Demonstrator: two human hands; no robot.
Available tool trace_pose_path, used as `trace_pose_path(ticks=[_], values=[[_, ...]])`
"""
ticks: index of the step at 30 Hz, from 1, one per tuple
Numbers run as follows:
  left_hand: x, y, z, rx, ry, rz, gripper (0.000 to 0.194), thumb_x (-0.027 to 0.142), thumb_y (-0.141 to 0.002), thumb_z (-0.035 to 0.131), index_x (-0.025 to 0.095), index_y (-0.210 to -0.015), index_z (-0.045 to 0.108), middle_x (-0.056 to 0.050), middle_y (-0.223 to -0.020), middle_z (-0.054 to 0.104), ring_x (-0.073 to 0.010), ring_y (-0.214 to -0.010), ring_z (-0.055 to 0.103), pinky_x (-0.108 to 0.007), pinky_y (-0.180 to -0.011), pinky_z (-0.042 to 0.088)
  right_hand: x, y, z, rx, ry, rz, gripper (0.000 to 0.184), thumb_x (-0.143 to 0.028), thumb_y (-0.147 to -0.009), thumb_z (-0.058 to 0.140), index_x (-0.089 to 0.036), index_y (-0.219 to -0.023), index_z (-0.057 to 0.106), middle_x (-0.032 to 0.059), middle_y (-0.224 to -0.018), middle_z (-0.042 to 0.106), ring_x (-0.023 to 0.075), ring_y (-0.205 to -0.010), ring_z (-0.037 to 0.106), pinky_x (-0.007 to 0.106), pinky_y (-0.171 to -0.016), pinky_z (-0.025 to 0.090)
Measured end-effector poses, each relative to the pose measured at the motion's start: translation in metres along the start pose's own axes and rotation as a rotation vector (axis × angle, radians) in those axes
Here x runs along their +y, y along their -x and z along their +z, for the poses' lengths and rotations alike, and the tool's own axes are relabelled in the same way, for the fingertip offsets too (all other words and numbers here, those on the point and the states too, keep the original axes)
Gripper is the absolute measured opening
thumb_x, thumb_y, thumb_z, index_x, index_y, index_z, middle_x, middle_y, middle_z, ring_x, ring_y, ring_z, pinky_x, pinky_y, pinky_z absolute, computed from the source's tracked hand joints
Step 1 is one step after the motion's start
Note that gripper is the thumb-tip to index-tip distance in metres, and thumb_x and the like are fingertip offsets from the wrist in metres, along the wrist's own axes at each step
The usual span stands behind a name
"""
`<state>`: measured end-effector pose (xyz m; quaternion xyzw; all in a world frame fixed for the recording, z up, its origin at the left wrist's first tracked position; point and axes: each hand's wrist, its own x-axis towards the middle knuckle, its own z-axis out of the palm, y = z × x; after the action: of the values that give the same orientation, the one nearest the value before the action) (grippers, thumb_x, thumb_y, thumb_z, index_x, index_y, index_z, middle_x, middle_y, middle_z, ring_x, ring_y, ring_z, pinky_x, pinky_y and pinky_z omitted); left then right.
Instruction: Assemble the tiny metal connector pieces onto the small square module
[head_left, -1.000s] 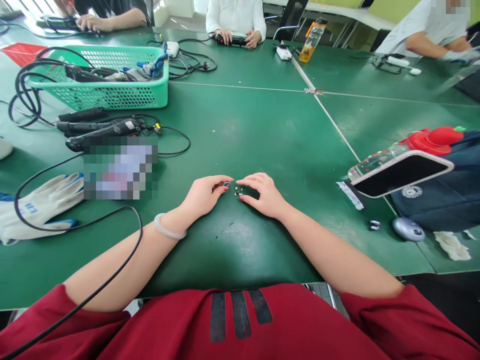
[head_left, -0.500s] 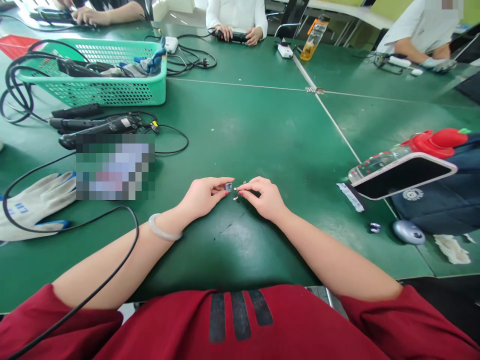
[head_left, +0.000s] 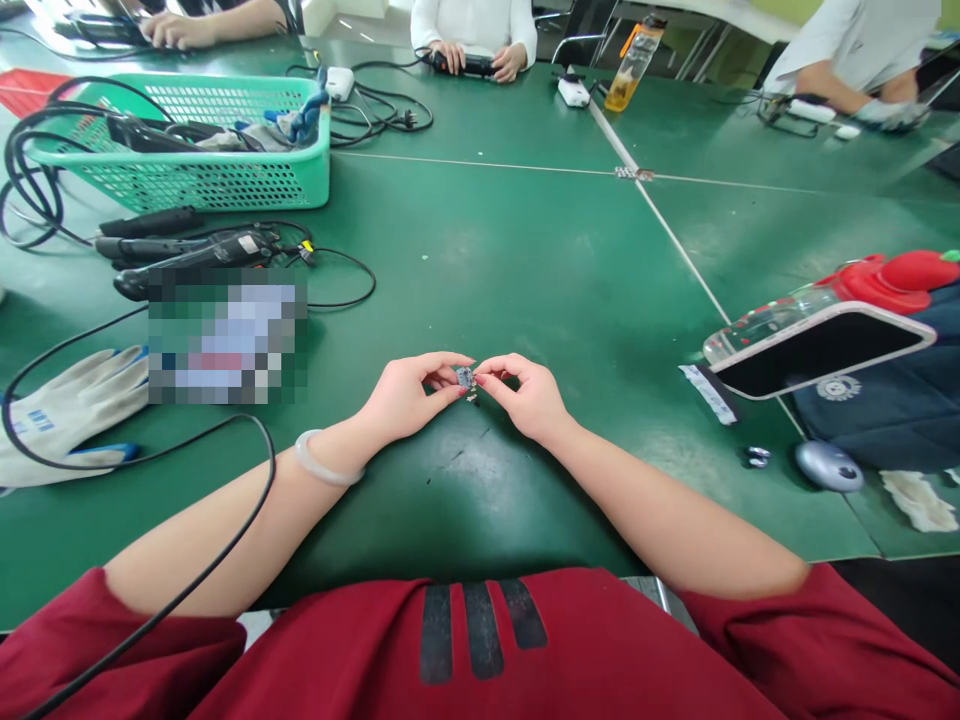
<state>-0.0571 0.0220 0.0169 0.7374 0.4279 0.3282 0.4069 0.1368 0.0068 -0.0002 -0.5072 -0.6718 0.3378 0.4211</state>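
A small grey part with fine detail (head_left: 465, 378) is pinched between the thumb and fingers of my left hand (head_left: 409, 397). My right hand (head_left: 529, 400) meets it from the other side, its thumb and index finger closed at the part's edge. Whether a tiny piece sits between those right fingertips is hidden. Just below the fingertips, a few tiny pale bits (head_left: 472, 398) lie on the green table (head_left: 480, 270).
At the left are a green basket (head_left: 225, 180) of cables and gloves, black tools (head_left: 195, 255) and white gloves (head_left: 67, 415). A phone (head_left: 825, 350), a red-capped bottle (head_left: 780, 320) and a grey mouse (head_left: 829, 466) lie right. Several people sit across the table.
My hands have come together: the grey part in my left hand has shifted slightly right and now meets my right fingertips. The gap between the hands has closed.
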Motion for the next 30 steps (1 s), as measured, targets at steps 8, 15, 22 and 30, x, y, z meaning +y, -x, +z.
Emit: trace_pose_path(ticks=[8, 15, 22, 30], values=[[0.0014, -0.0006, 0.0010, -0.039, 0.021, 0.000, 0.033, 0.031, -0.078, 0.067, 0.019, -0.108, 0.067, -0.002, -0.079, 0.072, -0.0149, -0.072, 0.065, -0.029, -0.075, 0.055, 0.0006, -0.0032, 0.0034, -0.030, -0.209, 0.095, 0.026, -0.045, -0.078, 0.065, -0.019, -0.081, 0.067, 0.0013, -0.077, 0.066, 0.0131, -0.068, 0.057, 0.028, -0.069, 0.047], [0.0001, -0.0009, 0.0001, -0.053, 0.062, 0.016, 0.038, 0.033, -0.077, 0.069, 0.019, -0.112, 0.065, -0.003, -0.080, 0.072, -0.0150, -0.073, 0.065, -0.029, -0.075, 0.054, -0.0008, -0.0018, 0.0055, -0.036, -0.249, 0.097, 0.027, -0.045, -0.078, 0.066, -0.019, -0.081, 0.065, 0.0013, -0.077, 0.066, 0.0122, -0.067, 0.056, 0.028, -0.068, 0.047], [-0.0006, 0.0004, -0.0012, -0.048, 0.009, 0.059, 0.035, 0.033, -0.080, 0.067, 0.019, -0.112, 0.065, -0.002, -0.082, 0.073, -0.0150, -0.075, 0.066, -0.028, -0.078, 0.054, -0.0052, -0.0004, 0.0042, -0.022, -0.166, 0.025, 0.018, -0.037, -0.081, 0.063, -0.019, -0.079, 0.065, 0.0004, -0.076, 0.066, 0.0124, -0.069, 0.058, 0.027, -0.069, 0.048], [0.0035, 0.0015, -0.0017, -0.027, -0.067, 0.109, 0.033, 0.027, -0.080, 0.064, 0.020, -0.112, 0.065, 0.000, -0.081, 0.072, -0.0135, -0.075, 0.066, -0.027, -0.079, 0.053, -0.0019, 0.0016, 0.0040, 0.013, 0.062, -0.134, 0.013, -0.034, -0.083, 0.063, -0.021, -0.086, 0.067, 0.0002, -0.078, 0.067, 0.0135, -0.071, 0.058, 0.030, -0.074, 0.048]])
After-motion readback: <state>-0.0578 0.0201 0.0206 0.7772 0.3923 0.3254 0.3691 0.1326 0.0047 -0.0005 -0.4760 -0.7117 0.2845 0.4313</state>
